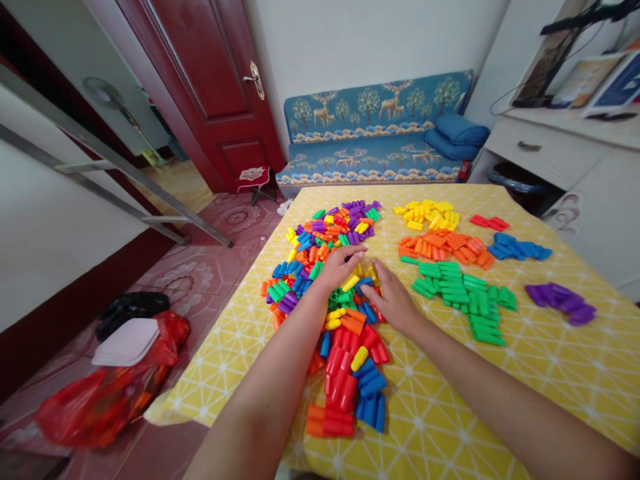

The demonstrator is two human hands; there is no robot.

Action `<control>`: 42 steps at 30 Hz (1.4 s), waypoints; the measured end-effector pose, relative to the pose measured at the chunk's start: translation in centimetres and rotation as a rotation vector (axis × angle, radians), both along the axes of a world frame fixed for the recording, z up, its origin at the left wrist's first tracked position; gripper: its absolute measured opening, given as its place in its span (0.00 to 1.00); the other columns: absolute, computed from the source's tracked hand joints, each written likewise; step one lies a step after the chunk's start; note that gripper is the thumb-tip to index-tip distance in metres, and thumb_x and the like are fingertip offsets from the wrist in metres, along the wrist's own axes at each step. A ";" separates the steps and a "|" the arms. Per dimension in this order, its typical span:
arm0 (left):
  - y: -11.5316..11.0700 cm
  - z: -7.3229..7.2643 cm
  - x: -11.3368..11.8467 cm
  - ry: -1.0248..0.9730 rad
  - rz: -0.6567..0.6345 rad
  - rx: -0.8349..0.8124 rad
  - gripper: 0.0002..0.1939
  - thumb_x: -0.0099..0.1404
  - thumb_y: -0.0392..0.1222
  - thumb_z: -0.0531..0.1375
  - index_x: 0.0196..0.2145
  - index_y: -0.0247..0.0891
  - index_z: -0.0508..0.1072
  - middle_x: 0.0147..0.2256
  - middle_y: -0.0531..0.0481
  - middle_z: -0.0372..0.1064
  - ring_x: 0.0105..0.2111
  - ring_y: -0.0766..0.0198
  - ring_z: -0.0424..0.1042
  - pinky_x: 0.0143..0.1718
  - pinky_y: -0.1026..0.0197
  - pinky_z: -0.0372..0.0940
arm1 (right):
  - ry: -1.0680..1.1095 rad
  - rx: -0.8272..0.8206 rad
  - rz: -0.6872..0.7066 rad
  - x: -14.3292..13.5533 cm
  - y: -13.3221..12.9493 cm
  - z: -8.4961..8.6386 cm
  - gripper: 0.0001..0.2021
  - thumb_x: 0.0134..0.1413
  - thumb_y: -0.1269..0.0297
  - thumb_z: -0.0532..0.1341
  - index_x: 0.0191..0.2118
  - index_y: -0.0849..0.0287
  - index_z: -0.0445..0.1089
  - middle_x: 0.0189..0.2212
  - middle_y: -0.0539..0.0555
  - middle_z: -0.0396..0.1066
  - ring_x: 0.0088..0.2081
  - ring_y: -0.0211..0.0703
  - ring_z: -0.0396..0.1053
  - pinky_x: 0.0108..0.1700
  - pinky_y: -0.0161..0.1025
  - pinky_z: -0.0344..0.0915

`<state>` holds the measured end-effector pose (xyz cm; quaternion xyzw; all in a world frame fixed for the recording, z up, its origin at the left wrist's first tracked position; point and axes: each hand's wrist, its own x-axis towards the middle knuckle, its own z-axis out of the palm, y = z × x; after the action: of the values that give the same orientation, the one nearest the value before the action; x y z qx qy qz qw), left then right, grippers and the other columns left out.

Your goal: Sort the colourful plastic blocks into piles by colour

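Note:
A mixed pile of small coloured plastic pieces [315,255], tube-like in shape, covers the left side of the table. My left hand [341,268] is over the middle of this pile, its fingers stretched out to the right and seemingly holding nothing. Facing it from the right, my right hand [393,298] has its thumb and fingers apart. Between the two hands lie yellow pieces [350,283] and a blue piece [367,285] close to my right thumb. Red pieces [341,367] lie nearer to me, with blue pieces [370,383] beside them.
Sorted groups lie on the right: yellow pieces [429,215], orange pieces [450,247], green pieces [463,290], purple pieces [560,302], with small red and blue groups. A patterned yellow cloth [430,413] covers the table. Behind it stands a blue sofa [370,160]; red bags [100,407] lie on the floor.

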<state>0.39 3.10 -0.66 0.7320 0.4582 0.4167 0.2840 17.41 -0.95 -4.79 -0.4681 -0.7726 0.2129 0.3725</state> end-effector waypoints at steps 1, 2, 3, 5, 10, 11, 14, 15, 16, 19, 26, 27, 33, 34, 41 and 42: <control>0.1 -0.1 0.0 0.014 -0.005 0.009 0.16 0.68 0.43 0.54 0.48 0.37 0.75 0.49 0.45 0.73 0.51 0.59 0.71 0.55 0.57 0.63 | 0.030 0.008 -0.027 -0.4 0.8 0.0 0.32 0.57 0.50 0.55 0.64 0.61 0.55 0.61 0.64 0.58 0.62 0.59 0.55 0.62 0.58 0.52; 0.1 -0.2 0.1 0.031 -0.009 0.019 0.16 0.68 0.44 0.54 0.48 0.37 0.75 0.49 0.45 0.73 0.51 0.59 0.71 0.55 0.57 0.63 | 0.046 0.013 -0.055 -0.8 1.5 0.0 0.31 0.57 0.52 0.55 0.63 0.61 0.56 0.59 0.64 0.61 0.61 0.60 0.58 0.61 0.58 0.54; 0.1 -0.2 0.1 0.049 -0.013 0.032 0.16 0.68 0.45 0.54 0.48 0.37 0.75 0.49 0.45 0.73 0.51 0.59 0.70 0.55 0.57 0.63 | 0.053 0.019 -0.078 -1.0 2.0 0.1 0.29 0.58 0.54 0.55 0.62 0.61 0.57 0.57 0.64 0.63 0.59 0.60 0.60 0.59 0.58 0.56; 0.1 -0.2 0.2 0.093 -0.023 0.058 0.16 0.68 0.45 0.54 0.49 0.38 0.74 0.50 0.44 0.72 0.52 0.60 0.69 0.56 0.58 0.62 | 0.062 0.035 -0.097 -1.2 2.4 0.3 0.26 0.58 0.57 0.54 0.60 0.61 0.60 0.55 0.64 0.66 0.57 0.59 0.62 0.58 0.57 0.57; -0.4 0.2 0.4 0.350 0.060 0.074 0.20 0.67 0.52 0.55 0.52 0.41 0.73 0.58 0.44 0.64 0.60 0.54 0.59 0.63 0.50 0.52 | 0.221 0.004 -0.070 -0.6 2.4 0.4 0.19 0.53 0.64 0.57 0.51 0.59 0.67 0.50 0.61 0.69 0.52 0.52 0.66 0.56 0.52 0.61; -0.5 0.3 0.5 0.410 0.085 0.066 0.22 0.66 0.53 0.56 0.53 0.42 0.72 0.59 0.44 0.62 0.62 0.52 0.56 0.64 0.47 0.50 | 0.287 -0.034 -0.075 -0.4 2.4 0.2 0.19 0.51 0.65 0.57 0.50 0.59 0.67 0.49 0.60 0.69 0.50 0.51 0.68 0.55 0.51 0.63; -0.7 0.4 0.7 0.542 0.102 0.042 0.24 0.63 0.51 0.59 0.55 0.43 0.71 0.60 0.45 0.61 0.63 0.48 0.53 0.63 0.45 0.48 | 0.462 -0.149 -0.071 -0.1 2.8 -0.5 0.22 0.46 0.68 0.58 0.50 0.59 0.65 0.49 0.59 0.69 0.48 0.48 0.70 0.51 0.49 0.67; -0.7 0.5 0.8 0.565 0.097 0.044 0.23 0.62 0.48 0.59 0.55 0.42 0.71 0.59 0.44 0.62 0.61 0.48 0.56 0.63 0.46 0.49 | 0.501 -0.174 -0.060 -0.1 2.9 -0.6 0.22 0.45 0.69 0.58 0.50 0.59 0.65 0.49 0.59 0.70 0.48 0.48 0.70 0.51 0.48 0.67; -0.8 0.6 0.8 0.575 0.093 0.051 0.23 0.61 0.45 0.60 0.54 0.42 0.71 0.57 0.45 0.65 0.59 0.50 0.59 0.62 0.47 0.52 | 0.527 -0.194 -0.048 -0.1 3.0 -0.7 0.22 0.44 0.69 0.58 0.50 0.59 0.64 0.49 0.59 0.70 0.49 0.48 0.70 0.51 0.48 0.67; -0.7 0.7 0.8 0.550 0.096 0.075 0.21 0.58 0.39 0.60 0.51 0.41 0.74 0.50 0.46 0.72 0.52 0.53 0.65 0.58 0.52 0.57 | 0.563 -0.229 -0.032 -0.3 3.1 -0.7 0.21 0.44 0.68 0.59 0.48 0.58 0.65 0.48 0.59 0.71 0.49 0.48 0.70 0.51 0.47 0.68; -0.4 0.4 0.8 0.516 0.144 0.101 0.17 0.57 0.37 0.59 0.44 0.41 0.78 0.41 0.48 0.76 0.45 0.55 0.69 0.52 0.54 0.61 | 0.502 -0.206 -0.044 -0.1 3.1 -0.7 0.19 0.44 0.69 0.58 0.46 0.59 0.68 0.47 0.57 0.71 0.49 0.48 0.70 0.54 0.48 0.66; -0.4 0.4 0.8 0.508 0.146 0.099 0.16 0.57 0.36 0.59 0.43 0.42 0.79 0.41 0.49 0.77 0.45 0.55 0.70 0.52 0.55 0.62 | 0.492 -0.207 -0.047 0.0 3.1 -0.8 0.19 0.44 0.69 0.58 0.46 0.58 0.68 0.47 0.57 0.72 0.49 0.48 0.70 0.54 0.49 0.66; -0.4 0.6 0.7 0.502 0.123 0.118 0.16 0.58 0.36 0.59 0.43 0.43 0.79 0.38 0.50 0.77 0.43 0.57 0.71 0.50 0.56 0.62 | 0.498 -0.237 -0.022 -0.1 2.9 -0.4 0.21 0.42 0.72 0.56 0.47 0.58 0.67 0.46 0.55 0.73 0.49 0.48 0.70 0.54 0.49 0.65; -0.5 0.5 0.7 0.508 0.115 0.116 0.16 0.58 0.37 0.59 0.43 0.43 0.79 0.38 0.49 0.77 0.43 0.57 0.71 0.50 0.56 0.62 | 0.505 -0.245 -0.014 -0.1 2.8 -0.3 0.21 0.42 0.72 0.56 0.47 0.58 0.67 0.46 0.55 0.73 0.50 0.48 0.70 0.54 0.49 0.66; -0.5 0.6 0.6 0.474 0.098 0.095 0.16 0.58 0.45 0.63 0.44 0.43 0.78 0.38 0.48 0.77 0.44 0.55 0.70 0.48 0.56 0.62 | 0.595 -0.294 0.041 -0.4 2.4 1.1 0.18 0.44 0.67 0.60 0.46 0.57 0.67 0.45 0.56 0.73 0.49 0.48 0.71 0.52 0.48 0.67; -0.6 0.6 0.6 0.460 0.092 0.093 0.15 0.58 0.45 0.63 0.43 0.43 0.79 0.38 0.48 0.77 0.43 0.55 0.70 0.48 0.56 0.62 | 0.595 -0.287 0.036 -0.4 2.4 1.2 0.18 0.44 0.67 0.61 0.45 0.57 0.67 0.45 0.56 0.73 0.49 0.49 0.71 0.53 0.48 0.67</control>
<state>1.02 2.54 -0.06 0.7984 0.5238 0.2722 0.1186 16.98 1.40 -3.63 -0.4194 -0.6000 0.4535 0.5083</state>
